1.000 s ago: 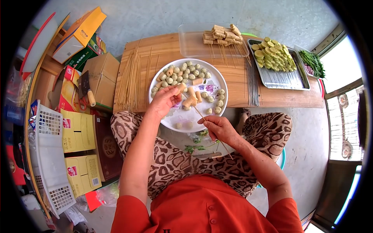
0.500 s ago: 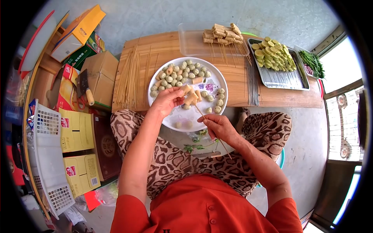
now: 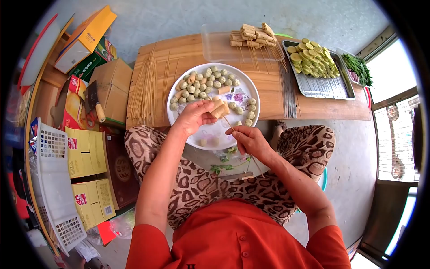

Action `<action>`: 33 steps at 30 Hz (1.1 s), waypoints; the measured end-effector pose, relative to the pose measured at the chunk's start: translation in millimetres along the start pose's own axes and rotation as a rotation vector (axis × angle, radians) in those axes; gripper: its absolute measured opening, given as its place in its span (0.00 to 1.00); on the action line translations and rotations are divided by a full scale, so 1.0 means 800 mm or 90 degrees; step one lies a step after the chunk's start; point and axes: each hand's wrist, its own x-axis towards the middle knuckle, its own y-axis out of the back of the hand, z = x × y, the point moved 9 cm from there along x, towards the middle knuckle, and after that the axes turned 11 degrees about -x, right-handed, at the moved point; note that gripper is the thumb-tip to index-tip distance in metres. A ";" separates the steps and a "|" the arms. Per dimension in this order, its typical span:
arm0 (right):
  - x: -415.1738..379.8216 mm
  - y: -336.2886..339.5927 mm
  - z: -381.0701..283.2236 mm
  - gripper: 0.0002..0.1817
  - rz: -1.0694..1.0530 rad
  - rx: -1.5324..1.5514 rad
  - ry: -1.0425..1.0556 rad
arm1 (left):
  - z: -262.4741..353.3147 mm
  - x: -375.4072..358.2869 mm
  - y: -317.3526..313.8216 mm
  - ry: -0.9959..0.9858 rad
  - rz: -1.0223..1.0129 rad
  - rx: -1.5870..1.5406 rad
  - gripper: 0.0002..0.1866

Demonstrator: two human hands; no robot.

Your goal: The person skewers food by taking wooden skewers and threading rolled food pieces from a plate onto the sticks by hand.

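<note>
My left hand (image 3: 195, 118) pinches tan rolls (image 3: 220, 110) that look like bean curd rolls, above a round white plate (image 3: 217, 142). A thin wooden skewer (image 3: 258, 166) runs into the rolls from below right. My right hand (image 3: 251, 142) is closed on this skewer, just below the rolls. On the plate lie many pale green speckled balls (image 3: 208, 78) and a few more tan rolls, with a loose roll (image 3: 223, 90) near the middle. The skewer's tip is hidden among the rolls and fingers.
Bare skewers (image 3: 145, 89) lie at the wooden table's left. A clear tray (image 3: 215, 47) carries finished skewered rolls (image 3: 253, 36). Dark metal skewers (image 3: 287, 92) lie beside a metal tray (image 3: 322, 91) of skewered green slices (image 3: 313, 58). A cleaver (image 3: 93, 96) stands among boxes at left.
The rolls at my left fingertips sit closer together on the skewer. My right hand has moved slightly up and left toward them. The whole view has shifted a little.
</note>
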 end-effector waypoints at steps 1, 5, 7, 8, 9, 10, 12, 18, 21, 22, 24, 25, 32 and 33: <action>0.002 0.004 0.002 0.14 0.015 0.015 0.002 | 0.002 0.001 0.002 0.000 0.000 0.000 0.16; 0.003 0.020 0.009 0.15 0.066 0.046 0.000 | 0.021 0.010 0.041 -0.113 0.155 0.146 0.10; 0.001 0.024 0.007 0.15 0.073 0.061 -0.003 | 0.032 0.016 0.048 -0.193 0.227 0.591 0.06; 0.000 0.025 0.007 0.15 0.072 0.063 -0.002 | 0.041 0.010 0.030 -0.386 0.204 0.731 0.04; -0.001 0.026 0.007 0.15 0.072 0.065 -0.003 | 0.036 0.007 0.023 -0.386 0.203 0.731 0.04; -0.002 0.026 0.008 0.15 0.074 0.065 -0.003 | 0.028 0.005 0.012 -0.375 0.188 0.805 0.05; -0.002 0.026 0.009 0.14 0.073 0.071 0.006 | 0.017 0.001 -0.011 -0.417 0.152 0.887 0.08; -0.004 0.026 0.014 0.14 0.080 0.073 0.016 | 0.007 0.009 -0.018 -0.384 0.164 0.962 0.09; -0.009 0.027 0.011 0.14 0.072 0.053 0.000 | 0.010 0.014 -0.019 -0.390 0.169 0.996 0.08; -0.011 0.028 0.008 0.14 0.073 0.054 0.001 | 0.011 0.018 -0.017 -0.392 0.169 0.997 0.08; -0.016 0.027 0.005 0.14 0.056 0.023 -0.009 | 0.027 0.018 -0.008 -0.430 0.209 0.843 0.07; -0.017 0.028 0.006 0.14 0.056 0.023 -0.008 | 0.033 0.020 -0.007 -0.431 0.209 0.844 0.07; -0.020 0.011 0.004 0.14 -0.005 -0.007 0.024 | 0.031 0.019 0.049 -0.209 0.154 -0.062 0.10; -0.020 0.009 0.003 0.14 -0.010 -0.014 0.026 | 0.032 0.019 0.050 -0.210 0.155 -0.063 0.10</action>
